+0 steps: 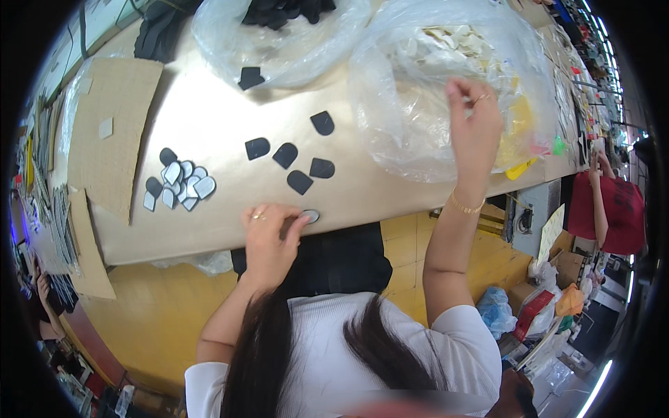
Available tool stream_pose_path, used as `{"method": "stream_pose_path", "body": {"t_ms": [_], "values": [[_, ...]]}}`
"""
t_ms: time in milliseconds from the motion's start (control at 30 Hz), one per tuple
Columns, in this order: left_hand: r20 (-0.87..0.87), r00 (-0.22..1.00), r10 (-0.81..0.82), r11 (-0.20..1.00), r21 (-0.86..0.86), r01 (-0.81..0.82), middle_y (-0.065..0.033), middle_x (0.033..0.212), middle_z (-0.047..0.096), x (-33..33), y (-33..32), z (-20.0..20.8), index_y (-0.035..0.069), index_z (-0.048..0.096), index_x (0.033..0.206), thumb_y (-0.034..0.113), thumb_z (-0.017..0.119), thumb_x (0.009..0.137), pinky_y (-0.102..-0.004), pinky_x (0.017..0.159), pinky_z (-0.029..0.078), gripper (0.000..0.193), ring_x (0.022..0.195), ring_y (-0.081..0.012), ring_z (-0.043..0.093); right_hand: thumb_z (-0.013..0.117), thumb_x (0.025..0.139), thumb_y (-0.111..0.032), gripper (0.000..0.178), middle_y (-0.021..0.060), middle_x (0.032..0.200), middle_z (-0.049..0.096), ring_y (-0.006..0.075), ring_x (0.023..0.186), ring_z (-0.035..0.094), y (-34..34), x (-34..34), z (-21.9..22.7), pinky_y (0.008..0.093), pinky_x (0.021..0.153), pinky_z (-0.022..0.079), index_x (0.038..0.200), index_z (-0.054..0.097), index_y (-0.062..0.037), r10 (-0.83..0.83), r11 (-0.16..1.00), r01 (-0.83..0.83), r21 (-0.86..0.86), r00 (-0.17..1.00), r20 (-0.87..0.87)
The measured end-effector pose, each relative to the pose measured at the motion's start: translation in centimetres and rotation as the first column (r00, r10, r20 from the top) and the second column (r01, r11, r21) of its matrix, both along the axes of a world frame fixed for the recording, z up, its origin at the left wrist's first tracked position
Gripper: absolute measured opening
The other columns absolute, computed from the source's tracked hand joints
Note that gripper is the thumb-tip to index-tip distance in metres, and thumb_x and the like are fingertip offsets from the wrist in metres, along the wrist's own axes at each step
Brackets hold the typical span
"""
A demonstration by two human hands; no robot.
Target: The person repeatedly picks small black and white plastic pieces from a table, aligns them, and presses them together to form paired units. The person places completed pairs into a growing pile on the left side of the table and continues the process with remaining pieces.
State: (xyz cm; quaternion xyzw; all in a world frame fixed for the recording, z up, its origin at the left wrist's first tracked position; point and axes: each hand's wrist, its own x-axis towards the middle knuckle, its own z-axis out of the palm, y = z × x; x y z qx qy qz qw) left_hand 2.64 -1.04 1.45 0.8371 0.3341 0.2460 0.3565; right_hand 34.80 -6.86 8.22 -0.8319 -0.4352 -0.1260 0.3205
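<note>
Tan tabletop [390, 198], upper half | left hand [268, 237], centre: fingertips pinching grey piece [311, 216] | right hand [476, 115], upper right: fingers curled, hold unclear

A white top [317, 338] and gold bracelet [465, 208] show.

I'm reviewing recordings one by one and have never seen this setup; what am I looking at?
No machine here: the left hand and right hand are the wearer's own, bare, filmed by a head-worn fisheye camera looking down, so straight edges bend. On the table lie a heap of white and black pieces, five scattered black pieces and two clear bags. The left hand pinches a small pale piece near the front edge; the right is blurred over one bag, its contents unclear.
</note>
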Motion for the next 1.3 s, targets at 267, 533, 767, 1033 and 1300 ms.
{"method": "stream_pose_path", "body": {"t_ms": [267, 533, 767, 1033, 1300], "values": [[-0.088, 0.866, 0.492, 0.852, 0.251, -0.459, -0.0115, 0.112, 0.068, -6.5, 8.8, 0.7, 0.005, 0.071, 0.108, 0.016, 0.077, 0.089, -0.0428, 0.093, 0.044, 0.023, 0.101, -0.0268, 0.060, 0.064, 0.095, -0.021, 0.024, 0.0196, 0.106, 0.072, 0.0366, 0.094, 0.070, 5.2, 11.5, 0.6, 0.0428, 0.084, 0.055, 0.107, 0.075, -0.0039, 0.014, 0.913, 0.065, -0.402, 0.982, 0.189], [-0.116, 0.917, 0.382, 0.875, 0.364, -0.319, -0.0114, 0.139, 0.056, -3.2, 6.3, 1.0, 0.011, 0.070, 0.125, 0.021, 0.079, 0.086, -0.0436, 0.102, 0.039, 0.041, 0.117, -0.0305, 0.052, 0.069, 0.090, -0.028, 0.026, 0.0216, 0.098, 0.073, 0.0408, 0.091, 0.069, 6.9, 12.1, 0.3, 0.0464, 0.082, 0.055, 0.098, 0.077, -0.0051, -0.073, 0.767, 0.222, -0.602, 0.962, 0.262], [-0.136, 0.990, -0.031, 0.954, 0.292, 0.070, -0.0079, 0.135, 0.058, 0.5, 2.5, 0.0, 0.011, 0.069, 0.120, 0.017, 0.078, 0.083, -0.0457, 0.101, 0.035, 0.039, 0.120, -0.0303, 0.051, 0.071, 0.092, -0.018, 0.021, 0.0090, 0.082, 0.071, 0.0170, 0.070, 0.065, 2.4, 6.7, 1.2, 0.0309, 0.068, 0.051, 0.110, 0.075, -0.0081, -0.033, 0.994, 0.025, -0.107, 0.997, -0.074], [-0.141, 0.984, -0.106, 0.944, 0.296, 0.145, -0.0080, 0.131, 0.059, 0.7, 1.6, -0.8, 0.010, 0.070, 0.115, 0.015, 0.077, 0.083, -0.0451, 0.097, 0.032, 0.033, 0.120, -0.0280, 0.052, 0.069, 0.091, -0.007, 0.014, 0.0077, 0.084, 0.062, 0.0242, 0.070, 0.062, -0.9, -2.7, -1.1, 0.0363, 0.064, 0.049, 0.104, 0.075, -0.0057, 0.093, 0.969, -0.108, -0.221, 0.993, -0.075], [-0.139, 0.985, -0.105, 0.936, 0.321, 0.145, -0.0059, 0.133, 0.059, 0.5, 1.0, -1.4, 0.013, 0.070, 0.119, 0.010, 0.079, 0.080, -0.0437, 0.100, 0.033, 0.040, 0.123, -0.0273, 0.052, 0.068, 0.083, -0.006, 0.025, 0.0052, 0.082, 0.055, 0.0236, 0.072, 0.057, -3.9, -2.2, -4.6, 0.0361, 0.066, 0.048, 0.107, 0.075, -0.0082, 0.236, 0.908, -0.072, -0.412, 0.901, 0.364]]}}
